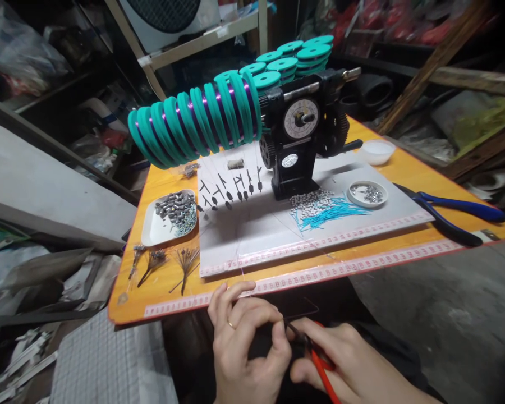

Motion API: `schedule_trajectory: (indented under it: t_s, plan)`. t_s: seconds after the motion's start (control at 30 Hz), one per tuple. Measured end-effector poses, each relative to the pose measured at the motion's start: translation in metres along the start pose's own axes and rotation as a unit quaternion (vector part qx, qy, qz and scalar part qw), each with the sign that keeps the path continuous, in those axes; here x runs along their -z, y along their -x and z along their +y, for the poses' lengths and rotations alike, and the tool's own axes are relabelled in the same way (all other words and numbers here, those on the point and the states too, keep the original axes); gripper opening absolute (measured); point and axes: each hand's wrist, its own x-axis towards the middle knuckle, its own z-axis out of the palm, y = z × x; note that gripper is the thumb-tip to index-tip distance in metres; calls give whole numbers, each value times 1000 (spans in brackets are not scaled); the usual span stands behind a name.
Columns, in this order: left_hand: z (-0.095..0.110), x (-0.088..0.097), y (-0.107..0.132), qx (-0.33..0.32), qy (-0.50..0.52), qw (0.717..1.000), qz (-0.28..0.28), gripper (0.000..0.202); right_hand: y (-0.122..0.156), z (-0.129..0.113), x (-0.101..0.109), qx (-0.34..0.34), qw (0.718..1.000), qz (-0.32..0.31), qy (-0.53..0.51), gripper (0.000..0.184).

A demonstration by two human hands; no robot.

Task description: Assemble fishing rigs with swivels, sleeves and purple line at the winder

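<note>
My left hand (248, 348) is just below the front edge of the orange-yellow table (160, 292), pinching a thin dark piece (293, 330) between thumb and fingertips. My right hand (353, 365) grips red-handled snips (324, 365), and their dark tip meets that piece. Fine transparent line (240, 269) seems to run from the white board (252, 241) towards my hands. On the board, several small black weighted rigs (229, 188) lie in rows before a black dial winding machine (301, 118) carrying teal spools (193, 123).
A white tray of grey sinkers (170, 216) and several bristly dark line bundles (154, 266) sit at the table's left. Blue-handled pliers (446, 210), a small dish of metal bits (367, 193), a white bowl (376, 151) and blue wire pieces (332, 210) lie to the right. Shelves and clutter surround the table.
</note>
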Motion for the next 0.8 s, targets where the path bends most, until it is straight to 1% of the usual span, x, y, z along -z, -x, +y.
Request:
schedule_trajectory:
  t_s: [0.13,0.27,0.37,0.43,0.57,0.63,0.7,0.73,0.77,0.8]
  plan:
    - [0,0,2,-5,-7,1000,-10,24,3,-2,1,-1,999,-15,-31,6]
    - [1,0,-1,-1,-14,1000,2,22,6,-5,-1,-17,998,-2,-67,13]
    - [3,0,-3,-5,-32,999,9,21,7,-6,-3,-37,995,-16,-86,10]
    - [5,-2,-2,0,-46,999,15,18,5,-5,-4,-33,997,-11,-73,12]
    - [10,-9,-2,19,-68,997,27,16,0,0,-9,-5,999,33,-39,21]
    - [9,-8,-2,8,-76,996,35,16,1,3,-11,-21,998,19,-48,20]
    - [2,0,0,-41,-91,995,19,20,4,7,-10,-42,996,-12,-78,16]
    - [-4,7,2,-65,-102,993,9,26,6,9,-8,-38,995,-23,-95,15]
    - [-11,16,4,-86,-116,990,-3,34,8,12,-5,-22,994,-26,-109,16]
    - [-19,27,7,-84,-132,988,2,41,10,15,-1,7,993,-14,-118,18]
